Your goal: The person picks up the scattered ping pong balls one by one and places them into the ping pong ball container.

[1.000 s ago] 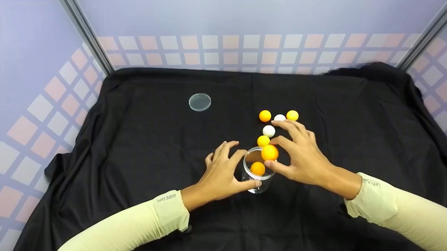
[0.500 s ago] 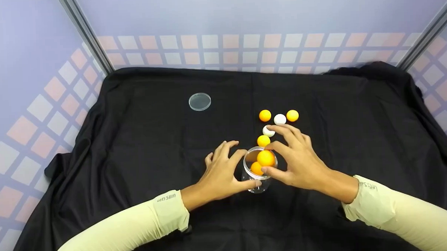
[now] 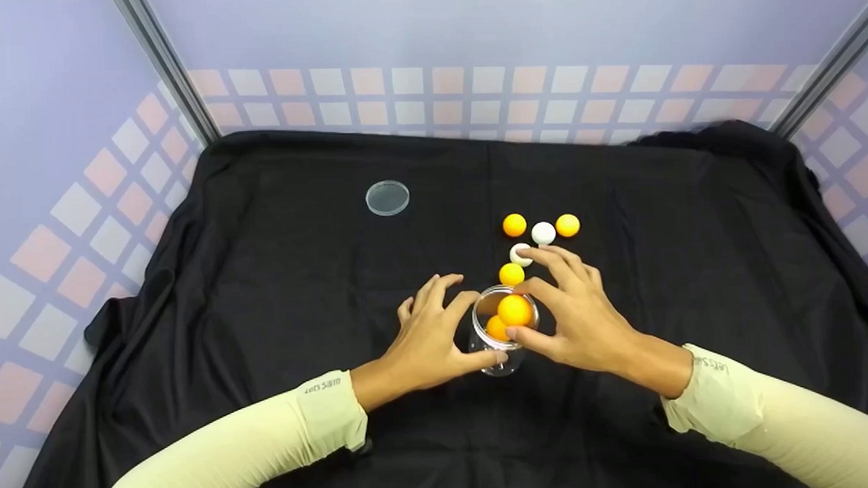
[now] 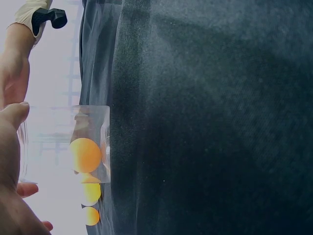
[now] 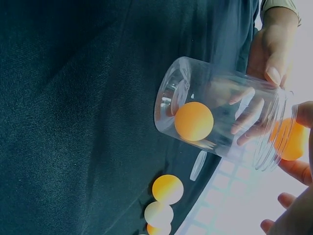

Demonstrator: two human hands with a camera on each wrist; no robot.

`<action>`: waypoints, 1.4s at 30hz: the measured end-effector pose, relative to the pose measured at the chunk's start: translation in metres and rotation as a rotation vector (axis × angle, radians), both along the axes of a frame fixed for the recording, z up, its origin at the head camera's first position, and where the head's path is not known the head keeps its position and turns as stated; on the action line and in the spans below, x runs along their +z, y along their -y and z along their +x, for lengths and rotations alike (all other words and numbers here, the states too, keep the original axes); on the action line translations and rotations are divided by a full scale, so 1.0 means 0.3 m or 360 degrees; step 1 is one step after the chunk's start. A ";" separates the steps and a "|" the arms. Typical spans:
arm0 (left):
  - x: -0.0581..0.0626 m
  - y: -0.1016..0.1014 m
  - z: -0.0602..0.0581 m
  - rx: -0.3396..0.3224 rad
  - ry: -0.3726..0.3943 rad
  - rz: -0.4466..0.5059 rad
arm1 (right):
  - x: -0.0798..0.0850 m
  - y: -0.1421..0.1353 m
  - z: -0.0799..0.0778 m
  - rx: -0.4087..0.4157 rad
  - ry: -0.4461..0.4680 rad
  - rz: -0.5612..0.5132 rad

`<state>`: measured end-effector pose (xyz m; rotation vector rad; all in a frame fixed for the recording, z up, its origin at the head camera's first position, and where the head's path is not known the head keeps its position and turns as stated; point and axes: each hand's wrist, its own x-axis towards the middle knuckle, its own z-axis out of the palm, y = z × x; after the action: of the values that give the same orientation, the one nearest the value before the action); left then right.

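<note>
A clear plastic jar (image 3: 503,366) stands upright on the black cloth, mouth up. My left hand (image 3: 426,339) holds it from the left, thumb on the near side. One orange ping-pong ball (image 5: 194,121) rests at the jar's bottom, seen through its wall in the right wrist view. My right hand (image 3: 581,317) pinches another orange ping-pong ball (image 3: 515,310) between thumb and index finger, at the jar's mouth. Just behind the jar lie an orange-yellow ball (image 3: 511,274) and a white ball (image 3: 520,255), the latter partly covered by a right fingertip.
Farther back are an orange ball (image 3: 515,225), a white ball (image 3: 543,233) and a yellow-orange ball (image 3: 568,225). A clear round lid (image 3: 388,198) lies back left on the black cloth (image 3: 283,264). Patterned panels (image 3: 470,26) enclose the back and sides.
My right hand has moved slightly left and toward me, bringing the pinched ball over the jar's mouth. The left hand and jar have stayed in place.
</note>
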<state>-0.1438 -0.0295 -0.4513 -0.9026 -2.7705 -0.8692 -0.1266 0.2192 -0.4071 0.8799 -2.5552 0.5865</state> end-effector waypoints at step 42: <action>0.005 -0.001 0.002 -0.0004 0.0015 -0.0002 | -0.002 0.001 -0.003 -0.0011 -0.0003 0.0005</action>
<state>-0.1431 -0.0290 -0.4498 -0.9043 -2.7791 -0.8744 -0.1274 0.2188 -0.4077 0.8717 -2.5571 0.5797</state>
